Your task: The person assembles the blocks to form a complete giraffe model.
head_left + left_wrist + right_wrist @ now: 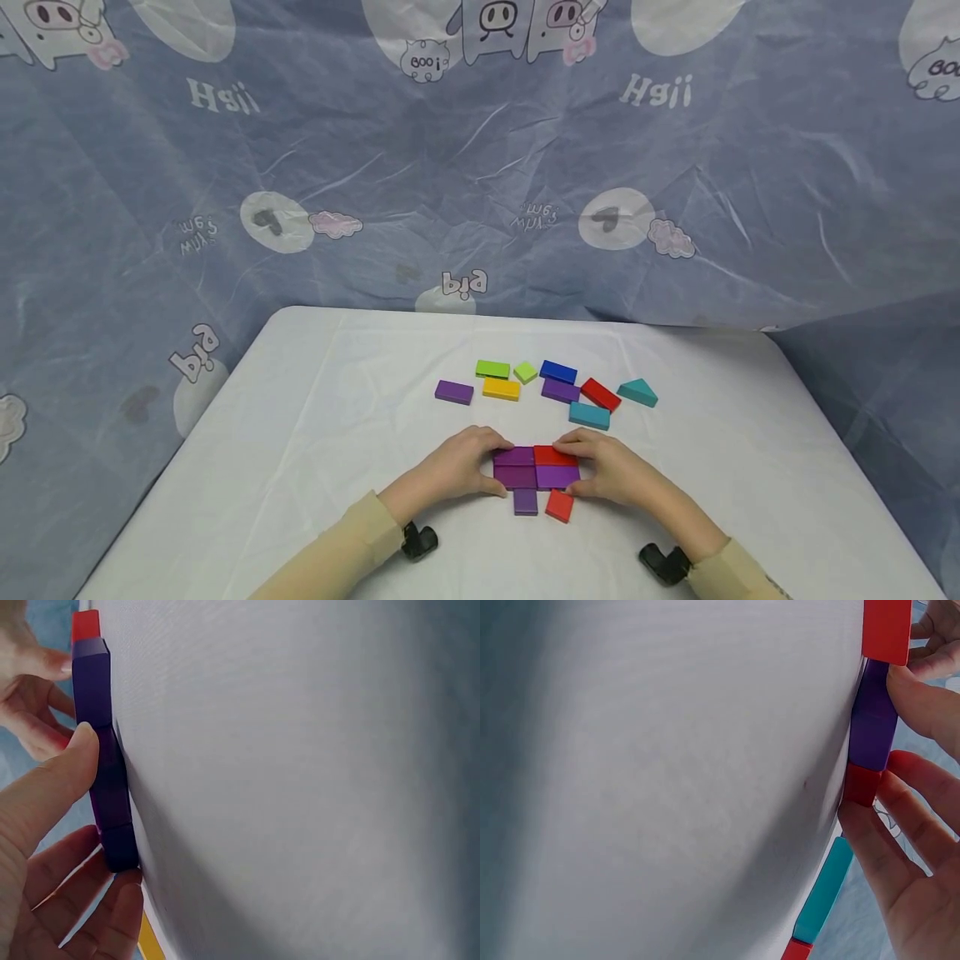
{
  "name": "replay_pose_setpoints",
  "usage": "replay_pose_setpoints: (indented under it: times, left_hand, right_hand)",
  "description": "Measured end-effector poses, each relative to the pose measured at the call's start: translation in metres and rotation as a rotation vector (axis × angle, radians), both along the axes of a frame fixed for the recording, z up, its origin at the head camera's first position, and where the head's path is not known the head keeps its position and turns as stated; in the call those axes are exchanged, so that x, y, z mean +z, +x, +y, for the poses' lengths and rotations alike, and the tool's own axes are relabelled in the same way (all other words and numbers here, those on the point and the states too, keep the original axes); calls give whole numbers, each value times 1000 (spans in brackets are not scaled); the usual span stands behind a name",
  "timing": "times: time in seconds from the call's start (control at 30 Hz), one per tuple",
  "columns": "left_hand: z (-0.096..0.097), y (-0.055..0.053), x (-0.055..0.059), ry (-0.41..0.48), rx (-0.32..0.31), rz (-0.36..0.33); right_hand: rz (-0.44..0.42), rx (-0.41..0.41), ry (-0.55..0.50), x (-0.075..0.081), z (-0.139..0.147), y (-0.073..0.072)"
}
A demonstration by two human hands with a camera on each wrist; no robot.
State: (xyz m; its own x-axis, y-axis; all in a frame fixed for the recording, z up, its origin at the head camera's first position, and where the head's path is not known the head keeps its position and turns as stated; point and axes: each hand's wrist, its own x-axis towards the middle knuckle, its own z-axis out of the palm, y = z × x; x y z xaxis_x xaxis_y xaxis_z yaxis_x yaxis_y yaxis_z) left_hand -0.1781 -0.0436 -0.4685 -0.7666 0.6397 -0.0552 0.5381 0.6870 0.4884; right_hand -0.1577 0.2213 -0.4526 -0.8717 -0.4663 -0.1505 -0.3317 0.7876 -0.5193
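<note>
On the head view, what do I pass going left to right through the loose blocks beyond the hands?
Purple block → lime rectangle → lime square → blue block → red block → teal triangle. Yellow block, second purple block and teal rectangle overlap these left to right, so I've left them out.

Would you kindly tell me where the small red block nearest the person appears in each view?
Head: small red block, low, just right of centre.
Left wrist: small red block, top left.
Right wrist: small red block, top right, cut off.
Shared landmark: the right hand, in every view.
</note>
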Motion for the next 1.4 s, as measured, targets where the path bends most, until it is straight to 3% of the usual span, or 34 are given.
replay_pose_setpoints:
  times: [0.5,0.8,0.93,1.17,1.4]
  left_hand:
    - [-2,1,-3,-16,-7,28]
    - [-3,-3,1,-26,5,-24]
    - [-1,-19,6,4,45,-20]
    - [4,-60,6,45,139,142]
    - [12,-81,0,40,182,133]
  right_hand:
    - [-40,-51,-13,-3,0,0]
    - [-57,-64,-50,-4,3,-1]
    - [-51,-59,-55,-5,5,-1]
    - [-48,-70,-63,-6,4,0]
    - [-51,-71,-59,-6,5,-1]
